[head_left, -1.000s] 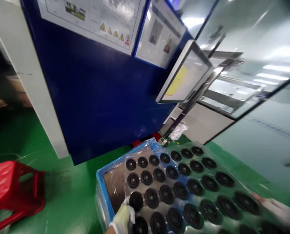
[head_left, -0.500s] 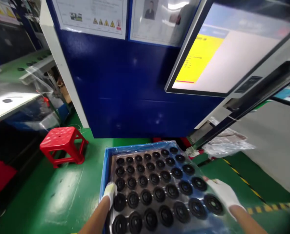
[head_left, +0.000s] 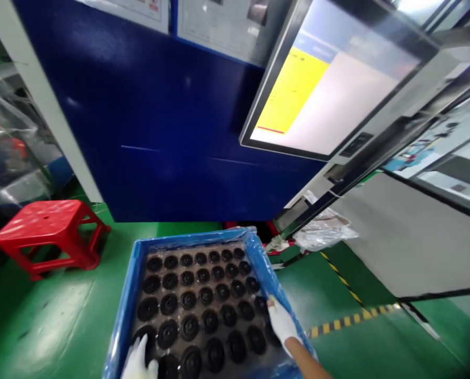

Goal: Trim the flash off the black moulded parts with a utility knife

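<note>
A clear plastic tray [head_left: 197, 332] with rows of round black parts [head_left: 188, 300] lies inside a blue crate [head_left: 129, 295] lined with clear film. My left hand [head_left: 139, 362], in a white glove, is over the tray's near left corner, open, with thumb and fingers apart. Along the right edge of the tray, beside the crate's inner wall, is my right hand [head_left: 283, 322], also white-gloved. Its fingers look stretched out and touch or nearly touch the tray edge. The lower part of my left hand is cut off by the frame.
Left of the crate, a red stool [head_left: 51, 231] stands on the green floor. A dark blue machine panel [head_left: 172, 137] rises behind, with a lit screen [head_left: 294, 89]. Plastic-wrapped material [head_left: 325, 229] sits at the right, near yellow-black floor tape [head_left: 341, 322].
The tray has gone down into the blue crate, whose right wall now shows. My left hand has come off the tray's edge and spread. The view has swung right.
</note>
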Tool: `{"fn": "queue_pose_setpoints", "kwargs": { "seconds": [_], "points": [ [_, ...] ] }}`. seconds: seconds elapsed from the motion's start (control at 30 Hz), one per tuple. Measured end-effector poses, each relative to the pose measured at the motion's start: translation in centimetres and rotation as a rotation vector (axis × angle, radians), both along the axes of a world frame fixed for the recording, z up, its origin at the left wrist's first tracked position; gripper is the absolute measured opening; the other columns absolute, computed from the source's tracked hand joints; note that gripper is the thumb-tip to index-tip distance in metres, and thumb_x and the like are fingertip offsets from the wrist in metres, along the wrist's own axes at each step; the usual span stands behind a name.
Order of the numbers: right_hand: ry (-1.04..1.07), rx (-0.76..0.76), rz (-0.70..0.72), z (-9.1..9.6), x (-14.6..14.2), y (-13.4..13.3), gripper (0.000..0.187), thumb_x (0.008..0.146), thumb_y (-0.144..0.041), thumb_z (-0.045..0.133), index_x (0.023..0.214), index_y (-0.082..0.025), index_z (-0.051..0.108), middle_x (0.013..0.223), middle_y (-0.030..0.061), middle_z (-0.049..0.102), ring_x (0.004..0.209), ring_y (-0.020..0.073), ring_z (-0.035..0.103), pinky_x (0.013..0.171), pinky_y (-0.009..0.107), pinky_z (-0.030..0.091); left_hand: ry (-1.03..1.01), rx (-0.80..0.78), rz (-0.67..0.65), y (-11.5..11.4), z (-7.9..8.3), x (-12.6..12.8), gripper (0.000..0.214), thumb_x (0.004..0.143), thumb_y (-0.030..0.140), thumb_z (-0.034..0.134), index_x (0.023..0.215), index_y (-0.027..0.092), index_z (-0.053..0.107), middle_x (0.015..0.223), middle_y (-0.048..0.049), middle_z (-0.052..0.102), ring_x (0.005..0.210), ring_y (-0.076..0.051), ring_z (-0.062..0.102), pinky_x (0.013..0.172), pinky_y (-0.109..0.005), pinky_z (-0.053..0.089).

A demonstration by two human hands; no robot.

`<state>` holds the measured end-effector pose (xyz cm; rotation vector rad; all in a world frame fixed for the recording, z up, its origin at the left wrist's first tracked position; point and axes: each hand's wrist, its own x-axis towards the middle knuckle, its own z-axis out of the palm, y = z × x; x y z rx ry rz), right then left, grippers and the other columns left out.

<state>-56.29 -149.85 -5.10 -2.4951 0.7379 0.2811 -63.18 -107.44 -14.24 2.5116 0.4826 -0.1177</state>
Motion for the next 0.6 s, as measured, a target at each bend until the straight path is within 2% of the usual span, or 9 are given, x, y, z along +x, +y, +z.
{"fn": "queue_pose_setpoints", "kwargs": {
  "seconds": [0.07, 0.1, 0.2, 0.27, 0.37, 0.43, 0.47, 0.53, 0.6],
  "points": [
    [0.007, 0.057, 0.021, -0.9, 1.0, 1.6, 0.03, 0.088, -0.035, 0.055, 0.111, -0.017, 0.06, 0.133, 0.0106, 0.053, 0.13, 0.0254, 0.039, 0.11, 0.052, 0.023, -0.062, 0.075, -0.106, -0.9, -0.7, 0.1, 0.054, 0.069, 0.018, 0.047, 0.122, 0.019, 0.056, 0.125, -0.0062, 0.06, 0.125, -0.027, 0.047, 0.108, -0.039, 0.037],
    [0.009, 0.1, 0.033, -1.1, 1.7, 2.2, 0.027, 0.088, -0.034, 0.057, 0.109, -0.017, 0.061, 0.132, 0.0097, 0.054, 0.129, 0.0253, 0.04, 0.11, 0.053, 0.024, -0.112, 0.095, -0.192, -1.9, -0.5, 0.2, 0.053, 0.07, 0.019, 0.048, 0.122, 0.02, 0.057, 0.127, -0.0059, 0.059, 0.125, -0.027, 0.046, 0.109, -0.039, 0.036],
    [-0.002, 0.275, 0.049, -0.3, 3.4, 1.9, 0.029, 0.09, -0.036, 0.054, 0.11, -0.015, 0.06, 0.122, 0.0087, 0.059, 0.117, 0.0238, 0.052, 0.102, 0.051, 0.037, -0.222, 0.075, -0.54, -7.2, 2.1, 0.5, 0.051, 0.075, 0.022, 0.048, 0.126, 0.023, 0.056, 0.134, -0.0045, 0.053, 0.129, -0.026, 0.042, 0.109, -0.039, 0.035],
    [-0.03, 0.378, 0.031, 1.4, 3.9, -0.6, 0.034, 0.092, -0.041, 0.05, 0.111, -0.015, 0.059, 0.12, 0.0087, 0.06, 0.112, 0.0232, 0.055, 0.099, 0.049, 0.041, -0.173, 0.033, -0.741, -12.5, 3.9, 0.7, 0.056, 0.076, 0.023, 0.05, 0.132, 0.027, 0.049, 0.139, -0.0029, 0.048, 0.132, -0.026, 0.037, 0.11, -0.043, 0.031],
    [-0.053, 0.522, 0.02, 5.0, 3.1, -6.8, 0.04, 0.094, -0.044, 0.043, 0.117, -0.014, 0.055, 0.117, 0.0104, 0.063, 0.102, 0.0205, 0.062, 0.093, 0.044, 0.048, -0.071, -0.013, -1.027, -21.0, 5.0, 1.2, 0.067, 0.075, 0.037, 0.058, 0.139, 0.025, 0.039, 0.145, -0.0121, 0.038, 0.135, -0.035, 0.029, 0.111, -0.057, 0.02],
    [-0.077, 0.571, 0.035, 7.0, 1.6, -10.8, 0.043, 0.092, -0.044, 0.041, 0.119, -0.014, 0.055, 0.119, 0.0123, 0.063, 0.101, 0.02, 0.064, 0.092, 0.039, 0.05, -0.056, -0.044, -1.168, -26.3, 4.7, 1.6, 0.075, 0.07, 0.052, 0.063, 0.138, 0.028, 0.039, 0.145, -0.014, 0.038, 0.135, -0.039, 0.027, 0.109, -0.062, 0.016],
    [-0.086, 0.579, 0.049, 7.5, 0.6, -12.5, 0.045, 0.089, -0.045, 0.043, 0.119, -0.014, 0.056, 0.119, 0.0128, 0.064, 0.102, 0.0207, 0.064, 0.092, 0.038, 0.05, -0.056, -0.06, -1.214, -28.5, 4.4, 1.9, 0.075, 0.069, 0.056, 0.062, 0.137, 0.032, 0.04, 0.145, -0.0117, 0.039, 0.135, -0.038, 0.027, 0.11, -0.062, 0.014],
    [-0.078, 0.578, 0.091, 7.8, -1.5, -14.8, 0.046, 0.084, -0.044, 0.047, 0.116, -0.013, 0.059, 0.114, 0.0126, 0.066, 0.101, 0.0228, 0.064, 0.091, 0.038, 0.051, -0.069, -0.068, -1.271, -32.2, 3.6, 2.5, 0.068, 0.073, 0.054, 0.06, 0.136, 0.037, 0.039, 0.146, -0.0059, 0.038, 0.136, -0.034, 0.025, 0.111, -0.059, 0.009],
    [-0.033, 0.573, 0.158, 7.2, -3.5, -15.6, 0.042, 0.081, -0.041, 0.049, 0.109, -0.013, 0.064, 0.106, 0.0111, 0.07, 0.097, 0.0244, 0.065, 0.09, 0.039, 0.051, -0.065, -0.045, -1.285, -34.5, 2.8, 2.8, 0.061, 0.077, 0.044, 0.059, 0.135, 0.038, 0.039, 0.147, -0.0038, 0.037, 0.137, -0.032, 0.022, 0.112, -0.057, 0.004]
  ]
}}
